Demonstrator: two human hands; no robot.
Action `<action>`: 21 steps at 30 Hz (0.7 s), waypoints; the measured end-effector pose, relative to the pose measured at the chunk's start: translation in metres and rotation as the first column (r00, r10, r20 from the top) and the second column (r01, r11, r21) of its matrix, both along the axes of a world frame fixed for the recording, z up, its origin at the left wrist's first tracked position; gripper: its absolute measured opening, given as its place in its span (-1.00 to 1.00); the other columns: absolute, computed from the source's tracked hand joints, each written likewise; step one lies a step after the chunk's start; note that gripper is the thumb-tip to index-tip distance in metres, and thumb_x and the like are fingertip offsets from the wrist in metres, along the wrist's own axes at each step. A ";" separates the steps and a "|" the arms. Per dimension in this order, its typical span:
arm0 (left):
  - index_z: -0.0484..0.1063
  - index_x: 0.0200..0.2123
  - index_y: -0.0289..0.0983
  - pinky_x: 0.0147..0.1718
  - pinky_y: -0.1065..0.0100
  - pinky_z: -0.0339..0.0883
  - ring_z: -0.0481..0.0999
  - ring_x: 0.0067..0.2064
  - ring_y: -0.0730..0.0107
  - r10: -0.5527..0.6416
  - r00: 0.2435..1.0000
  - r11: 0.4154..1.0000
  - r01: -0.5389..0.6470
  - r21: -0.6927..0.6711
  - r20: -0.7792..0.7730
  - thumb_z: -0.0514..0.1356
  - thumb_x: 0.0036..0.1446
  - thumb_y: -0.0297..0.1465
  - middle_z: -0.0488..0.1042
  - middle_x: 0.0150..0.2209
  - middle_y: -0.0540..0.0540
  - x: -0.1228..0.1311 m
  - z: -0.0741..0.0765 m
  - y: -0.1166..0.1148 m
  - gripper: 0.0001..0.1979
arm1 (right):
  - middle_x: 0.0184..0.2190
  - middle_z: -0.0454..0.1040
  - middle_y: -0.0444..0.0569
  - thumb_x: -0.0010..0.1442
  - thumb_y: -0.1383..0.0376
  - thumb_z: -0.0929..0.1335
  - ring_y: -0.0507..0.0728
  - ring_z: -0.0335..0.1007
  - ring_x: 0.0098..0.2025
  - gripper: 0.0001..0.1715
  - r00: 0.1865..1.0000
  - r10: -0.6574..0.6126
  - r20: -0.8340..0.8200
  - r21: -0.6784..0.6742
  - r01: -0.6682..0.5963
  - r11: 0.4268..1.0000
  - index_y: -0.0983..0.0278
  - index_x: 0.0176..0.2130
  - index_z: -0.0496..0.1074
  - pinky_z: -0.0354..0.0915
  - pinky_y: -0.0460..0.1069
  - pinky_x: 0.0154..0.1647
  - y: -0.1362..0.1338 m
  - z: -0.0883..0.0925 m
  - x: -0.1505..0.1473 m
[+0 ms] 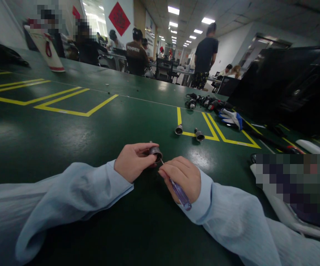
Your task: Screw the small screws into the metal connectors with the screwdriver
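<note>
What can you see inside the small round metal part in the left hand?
The shaft of the purple-handled screwdriver, gripped by the right hand, runs into the open end of the metal part. Its tip and the interior are hidden by the rim and the left hand.

held fitting (155, 151): 1 | loose fittings (179, 129): 2 | screwdriver (180, 193): 1 | hands (132, 162): 2

Dim overhead light, fisheye-warped edges.

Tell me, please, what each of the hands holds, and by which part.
The left hand pinches a small round metal part by its sides. The right hand grips a screwdriver by its purple handle, tip at the part.
</note>
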State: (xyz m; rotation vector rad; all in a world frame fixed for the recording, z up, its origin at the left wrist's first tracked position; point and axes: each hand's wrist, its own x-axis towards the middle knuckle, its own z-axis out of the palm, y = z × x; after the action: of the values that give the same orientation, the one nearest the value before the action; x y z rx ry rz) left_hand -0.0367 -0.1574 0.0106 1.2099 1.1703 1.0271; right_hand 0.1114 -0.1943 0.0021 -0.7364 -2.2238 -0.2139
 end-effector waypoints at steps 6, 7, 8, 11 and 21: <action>0.45 -0.28 -0.36 -0.48 0.43 0.43 0.50 -0.39 0.34 -0.026 1.000 0.999 0.026 0.032 -0.013 0.25 -0.27 -0.50 0.52 -0.40 -0.08 -0.001 -0.001 0.001 -0.65 | -0.55 0.44 0.03 0.13 0.44 0.21 0.07 0.35 -0.48 -0.84 1.000 -0.002 -0.010 -0.003 0.002 1.000 0.38 -0.43 0.34 0.27 -0.04 -0.46 0.002 0.003 -0.001; 0.45 -0.28 -0.37 -0.48 0.44 0.43 0.50 -0.39 0.35 -0.021 1.000 0.999 0.021 0.026 -0.013 0.24 -0.27 -0.51 0.52 -0.41 -0.08 -0.001 0.000 0.000 -0.65 | -0.55 0.45 0.04 0.12 0.44 0.21 0.07 0.35 -0.48 -0.83 1.000 -0.001 -0.010 0.000 0.001 1.000 0.39 -0.44 0.34 0.27 -0.04 -0.46 0.002 0.003 -0.001; 0.45 -0.28 -0.37 -0.48 0.45 0.43 0.50 -0.39 0.36 -0.014 1.000 1.000 0.014 0.015 -0.014 0.24 -0.27 -0.52 0.52 -0.41 -0.08 -0.001 0.001 0.000 -0.66 | -0.55 0.45 0.04 0.12 0.44 0.21 0.07 0.35 -0.48 -0.83 1.000 0.003 -0.010 0.002 -0.003 1.000 0.39 -0.44 0.35 0.28 -0.04 -0.47 0.003 0.002 -0.001; 0.44 -0.28 -0.39 -0.47 0.46 0.43 0.50 -0.38 0.36 0.005 1.000 1.000 -0.005 0.000 -0.015 0.24 -0.26 -0.53 0.51 -0.41 -0.08 -0.002 0.001 0.001 -0.66 | -0.55 0.46 0.05 0.13 0.43 0.20 0.06 0.35 -0.48 -0.81 0.999 0.015 -0.032 0.014 -0.015 1.000 0.40 -0.43 0.36 0.29 -0.04 -0.45 0.005 0.000 -0.001; 0.42 -0.23 -0.39 -0.40 0.39 0.44 0.50 -0.34 0.33 0.004 1.000 0.997 -0.004 0.073 0.009 0.23 -0.25 -0.51 0.48 -0.36 -0.11 -0.006 -0.007 0.009 -0.62 | -0.50 0.47 0.02 0.10 0.43 0.24 0.02 0.33 -0.45 -0.88 0.989 0.068 -0.133 0.047 -0.063 0.997 0.37 -0.41 0.36 0.29 -0.08 -0.38 0.007 -0.001 0.000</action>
State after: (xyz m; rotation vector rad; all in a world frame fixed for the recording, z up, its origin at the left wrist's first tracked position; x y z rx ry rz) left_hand -0.0425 -0.1485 0.0036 1.2599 1.1373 1.0855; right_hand 0.1117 -0.1870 0.0008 -0.6346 -2.1055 -0.1741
